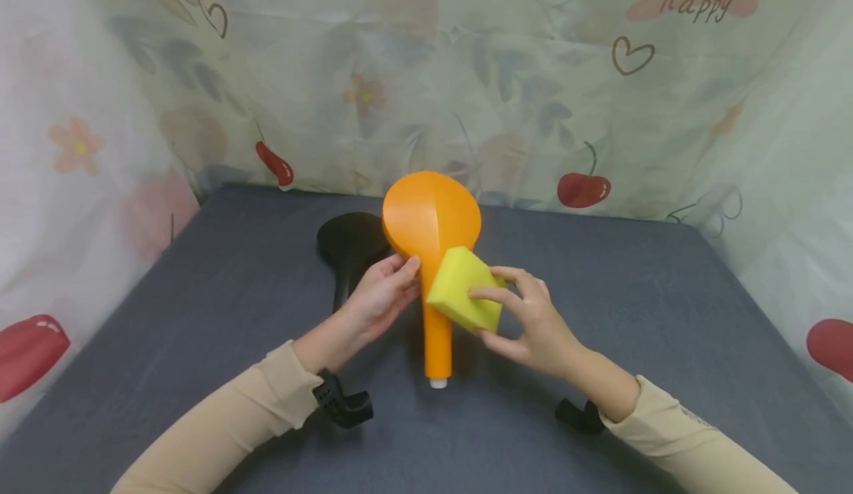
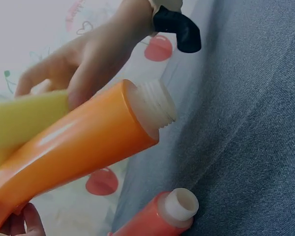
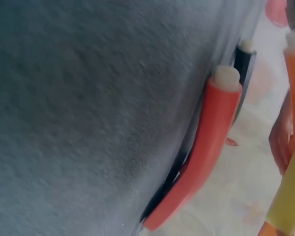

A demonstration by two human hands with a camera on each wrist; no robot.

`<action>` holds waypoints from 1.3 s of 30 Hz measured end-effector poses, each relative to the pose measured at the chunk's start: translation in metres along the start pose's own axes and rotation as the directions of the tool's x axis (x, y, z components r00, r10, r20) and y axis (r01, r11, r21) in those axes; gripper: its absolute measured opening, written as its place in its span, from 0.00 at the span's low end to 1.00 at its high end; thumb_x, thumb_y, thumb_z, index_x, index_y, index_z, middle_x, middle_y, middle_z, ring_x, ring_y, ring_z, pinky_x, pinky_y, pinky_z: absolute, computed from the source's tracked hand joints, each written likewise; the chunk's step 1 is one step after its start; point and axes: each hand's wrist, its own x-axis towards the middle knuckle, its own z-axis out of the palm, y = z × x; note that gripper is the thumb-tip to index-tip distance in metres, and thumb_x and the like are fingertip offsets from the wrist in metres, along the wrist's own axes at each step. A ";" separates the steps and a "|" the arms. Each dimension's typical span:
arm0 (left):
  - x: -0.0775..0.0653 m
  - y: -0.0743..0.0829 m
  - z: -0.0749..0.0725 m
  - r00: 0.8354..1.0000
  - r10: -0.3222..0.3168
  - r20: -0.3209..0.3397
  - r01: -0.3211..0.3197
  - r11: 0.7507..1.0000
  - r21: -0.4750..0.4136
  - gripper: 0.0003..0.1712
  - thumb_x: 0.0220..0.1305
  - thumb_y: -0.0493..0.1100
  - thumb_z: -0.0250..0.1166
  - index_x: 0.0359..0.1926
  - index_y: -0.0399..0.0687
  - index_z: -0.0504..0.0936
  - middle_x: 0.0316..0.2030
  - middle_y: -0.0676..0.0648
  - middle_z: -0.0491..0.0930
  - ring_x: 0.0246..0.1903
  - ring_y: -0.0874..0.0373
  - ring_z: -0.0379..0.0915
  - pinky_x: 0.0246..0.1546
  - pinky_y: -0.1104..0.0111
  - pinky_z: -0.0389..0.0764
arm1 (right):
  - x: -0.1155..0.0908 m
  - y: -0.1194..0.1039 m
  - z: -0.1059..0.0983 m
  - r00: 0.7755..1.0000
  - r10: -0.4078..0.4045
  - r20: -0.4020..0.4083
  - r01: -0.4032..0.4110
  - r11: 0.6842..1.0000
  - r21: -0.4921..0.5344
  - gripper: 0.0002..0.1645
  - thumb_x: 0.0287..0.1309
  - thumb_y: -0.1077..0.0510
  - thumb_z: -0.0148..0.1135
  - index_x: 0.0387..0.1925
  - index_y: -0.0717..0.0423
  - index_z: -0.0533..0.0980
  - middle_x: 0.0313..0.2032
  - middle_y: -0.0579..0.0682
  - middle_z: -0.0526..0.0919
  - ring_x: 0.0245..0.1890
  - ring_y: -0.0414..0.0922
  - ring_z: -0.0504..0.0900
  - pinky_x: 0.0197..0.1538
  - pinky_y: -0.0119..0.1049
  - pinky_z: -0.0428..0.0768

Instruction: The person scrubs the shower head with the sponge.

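Observation:
An orange hand shower head is held up over the table, its round head at the top and its handle pointing down. My left hand grips it at the neck, with the thumb in front. My right hand pinches a yellow sponge between thumb and fingers, against the front of the handle. The white threaded end of the handle shows bare in the left wrist view. A red shower head lies on the table beyond; the head view does not show it.
A black shower head lies behind my left hand, partly covered by it. Grey cloth covers the table. A printed curtain stands along the back and both sides. Black wrist mounts sit at both cuffs.

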 end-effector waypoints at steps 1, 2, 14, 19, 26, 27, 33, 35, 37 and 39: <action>0.000 0.000 0.000 1.000 0.005 -0.007 -0.005 1.000 -0.002 0.23 0.72 0.41 0.46 0.62 0.32 0.62 0.39 0.57 0.76 0.41 0.66 0.74 0.47 0.77 0.77 | -0.002 -0.001 0.000 1.000 -0.015 0.012 0.015 1.000 -0.001 0.23 0.58 0.41 0.56 0.50 0.47 0.73 0.53 0.61 0.70 0.52 0.55 0.69 0.46 0.56 0.67; 0.000 0.000 0.000 1.000 0.010 -0.014 -0.010 1.000 -0.005 0.23 0.72 0.41 0.46 0.62 0.32 0.62 0.39 0.57 0.76 0.41 0.66 0.75 0.48 0.77 0.77 | -0.003 -0.003 0.000 0.999 -0.035 0.025 0.035 0.999 -0.002 0.23 0.58 0.40 0.56 0.50 0.47 0.73 0.53 0.60 0.70 0.51 0.54 0.69 0.46 0.56 0.67; 0.002 0.005 0.001 0.993 0.049 -0.107 -0.051 0.998 -0.020 0.22 0.69 0.35 0.49 0.63 0.35 0.62 0.35 0.58 0.80 0.38 0.67 0.78 0.56 0.65 0.75 | -0.013 -0.012 -0.003 0.983 -0.157 0.091 0.163 0.985 -0.059 0.19 0.52 0.49 0.64 0.47 0.43 0.76 0.53 0.58 0.71 0.52 0.51 0.69 0.48 0.51 0.66; 0.002 0.005 0.002 0.995 0.046 -0.087 -0.048 0.999 -0.017 0.22 0.69 0.34 0.48 0.63 0.36 0.60 0.33 0.60 0.79 0.37 0.68 0.77 0.50 0.72 0.79 | -0.007 -0.005 -0.002 1.000 -0.002 0.002 0.002 1.000 -0.027 0.25 0.46 0.55 0.70 0.49 0.47 0.74 0.53 0.60 0.70 0.52 0.54 0.69 0.47 0.53 0.65; 0.000 0.005 0.005 0.998 0.043 -0.045 -0.043 0.999 -0.001 0.23 0.70 0.35 0.48 0.64 0.35 0.60 0.38 0.58 0.79 0.41 0.67 0.77 0.55 0.67 0.76 | 0.000 -0.005 0.000 0.972 0.233 -0.038 -0.227 0.967 0.114 0.35 0.39 0.64 0.73 0.52 0.52 0.71 0.53 0.59 0.68 0.52 0.53 0.68 0.45 0.46 0.62; 0.000 0.005 0.005 0.998 0.043 -0.054 -0.043 0.999 -0.002 0.23 0.70 0.35 0.48 0.64 0.35 0.60 0.38 0.59 0.79 0.40 0.67 0.77 0.54 0.68 0.77 | -0.001 -0.007 0.000 0.972 0.235 -0.020 -0.232 0.966 0.117 0.34 0.39 0.64 0.73 0.52 0.52 0.70 0.52 0.59 0.68 0.51 0.53 0.68 0.45 0.47 0.63; 0.005 0.011 0.001 0.991 0.046 -0.127 -0.053 0.997 -0.048 0.23 0.70 0.35 0.48 0.64 0.37 0.59 0.38 0.57 0.77 0.40 0.67 0.77 0.48 0.74 0.79 | -0.010 -0.017 0.002 0.969 0.230 0.090 -0.239 0.964 0.112 0.33 0.43 0.60 0.72 0.53 0.49 0.68 0.52 0.53 0.69 0.52 0.49 0.69 0.48 0.51 0.66; 0.006 0.012 0.000 0.989 0.056 -0.135 -0.066 0.995 -0.070 0.24 0.70 0.35 0.47 0.65 0.38 0.58 0.39 0.57 0.77 0.42 0.67 0.77 0.47 0.74 0.79 | -0.013 -0.018 0.003 0.968 0.228 0.107 -0.239 0.965 0.104 0.33 0.43 0.59 0.71 0.53 0.48 0.68 0.52 0.52 0.70 0.53 0.48 0.69 0.48 0.50 0.66; 0.007 0.013 -0.001 0.988 0.062 -0.138 -0.075 0.993 -0.092 0.24 0.70 0.35 0.47 0.65 0.39 0.58 0.39 0.57 0.77 0.42 0.67 0.77 0.46 0.75 0.79 | -0.014 -0.019 0.003 0.969 0.222 0.107 -0.232 0.968 0.093 0.33 0.43 0.58 0.71 0.53 0.49 0.68 0.52 0.51 0.70 0.52 0.48 0.69 0.47 0.49 0.66; 0.007 0.014 -0.002 0.989 0.062 -0.137 -0.077 0.991 -0.106 0.24 0.70 0.35 0.46 0.65 0.40 0.58 0.38 0.58 0.78 0.41 0.68 0.77 0.45 0.75 0.79 | -0.012 -0.018 0.003 0.971 0.220 0.097 -0.229 0.970 0.085 0.34 0.43 0.58 0.71 0.53 0.50 0.67 0.52 0.51 0.71 0.52 0.47 0.70 0.47 0.48 0.66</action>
